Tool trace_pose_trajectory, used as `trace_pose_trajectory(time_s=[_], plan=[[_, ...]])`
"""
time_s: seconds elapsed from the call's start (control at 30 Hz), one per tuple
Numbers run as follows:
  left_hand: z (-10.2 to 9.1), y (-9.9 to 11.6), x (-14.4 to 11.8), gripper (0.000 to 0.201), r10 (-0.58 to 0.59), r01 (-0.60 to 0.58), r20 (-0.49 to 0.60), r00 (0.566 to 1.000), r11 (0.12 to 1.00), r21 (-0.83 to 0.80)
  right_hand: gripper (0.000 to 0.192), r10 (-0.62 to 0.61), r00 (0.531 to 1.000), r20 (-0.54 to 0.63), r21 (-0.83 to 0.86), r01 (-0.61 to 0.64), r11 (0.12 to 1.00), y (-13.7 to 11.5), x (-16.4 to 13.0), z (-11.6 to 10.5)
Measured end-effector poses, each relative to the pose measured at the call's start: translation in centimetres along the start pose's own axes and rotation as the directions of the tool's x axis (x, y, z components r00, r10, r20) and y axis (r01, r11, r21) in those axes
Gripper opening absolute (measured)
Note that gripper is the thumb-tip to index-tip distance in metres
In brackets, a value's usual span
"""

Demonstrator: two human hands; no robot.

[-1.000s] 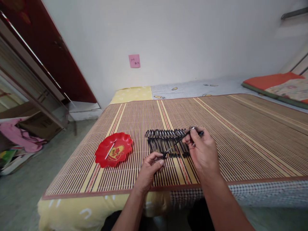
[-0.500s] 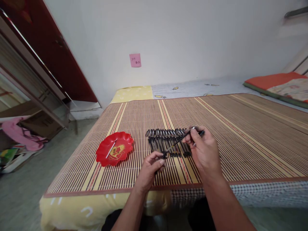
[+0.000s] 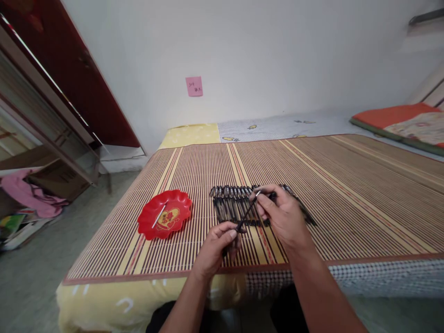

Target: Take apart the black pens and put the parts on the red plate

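Note:
A slim dark pen (image 3: 247, 214) slants between my two hands above the mat. Its lower end is pinched in the fingers of my left hand (image 3: 217, 243). At its upper end, near a shiny silver part, the thumb and fingers of my right hand (image 3: 286, 215) are closed on it. A short black piece also shows by the right fingers; what it is I cannot make out. Just beyond lies a row of several black pens (image 3: 225, 204), partly hidden by my right hand. More pens (image 3: 305, 212) show to the right of that hand.
A red scalloped dish (image 3: 144, 223) stands on the left with a thin white stick (image 3: 158, 216) in it. The striped mat (image 3: 347, 199) covers the bed. Folded orange bedding (image 3: 385, 116) lies at the far right. A pink note (image 3: 194, 86) is on the wall.
My right hand has moved left, closer to my left hand, and the visible length of pen between them is shorter. Pens to its right have come into view. My left hand has hardly moved.

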State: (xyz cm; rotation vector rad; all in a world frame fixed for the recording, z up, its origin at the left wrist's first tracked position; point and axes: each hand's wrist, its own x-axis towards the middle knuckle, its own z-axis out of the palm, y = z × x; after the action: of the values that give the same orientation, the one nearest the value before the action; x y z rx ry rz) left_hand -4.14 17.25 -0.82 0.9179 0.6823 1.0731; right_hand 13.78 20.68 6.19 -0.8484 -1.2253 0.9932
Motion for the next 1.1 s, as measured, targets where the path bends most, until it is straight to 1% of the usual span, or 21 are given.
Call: trace_pose_trajectory(time_s=[0.13,0.23,0.3,0.47,0.67,0.83,0.9,1.0,1.1], plan=[[0.0,0.1,0.1,0.029,-0.023,0.021,-0.015,1.000,0.989,-0.144,0.018,0.109,0.980,0.165,0.024,-0.115,0.993,0.9,0.0,0.9],[-0.1,0.2,0.2,0.027,0.008,-0.008,0.002,1.000,0.978,-0.207,0.022,0.179,0.948,0.264,0.006,-0.187,0.982,1.6,-0.2,1.6],[-0.2,0.3,0.3,0.026,0.031,-0.025,0.023,0.999,0.973,-0.228,0.025,0.216,0.927,0.307,-0.012,-0.223,0.975,2.1,-0.3,2.0],[-0.5,0.3,0.3,0.026,0.031,-0.020,0.039,0.999,0.967,-0.255,0.027,0.271,0.907,0.324,-0.006,-0.284,0.959,2.9,-0.6,2.3],[-0.4,0.3,0.2,0.028,0.035,-0.045,-0.046,0.998,0.972,-0.233,0.024,0.271,0.912,0.309,-0.019,-0.279,0.960,3.4,-0.5,2.0],[-0.2,0.2,0.2,0.027,0.049,-0.067,-0.098,0.994,0.979,-0.193,0.024,0.272,0.905,0.327,-0.017,-0.283,0.959,3.7,-0.3,1.8],[-0.3,0.1,0.3,0.026,0.038,-0.051,-0.063,0.997,0.975,-0.219,0.025,0.287,0.895,0.342,0.007,-0.308,0.951,3.7,-0.3,1.6],[-0.5,-0.2,0.4,0.025,-0.001,0.017,0.058,0.998,0.961,-0.275,0.028,0.310,0.874,0.375,0.074,-0.362,0.929,3.7,-0.3,1.4],[-0.7,-0.3,0.4,0.027,-0.024,0.075,0.166,0.986,0.949,-0.305,0.028,0.319,0.845,0.430,0.152,-0.416,0.897,3.7,-0.4,1.4]])
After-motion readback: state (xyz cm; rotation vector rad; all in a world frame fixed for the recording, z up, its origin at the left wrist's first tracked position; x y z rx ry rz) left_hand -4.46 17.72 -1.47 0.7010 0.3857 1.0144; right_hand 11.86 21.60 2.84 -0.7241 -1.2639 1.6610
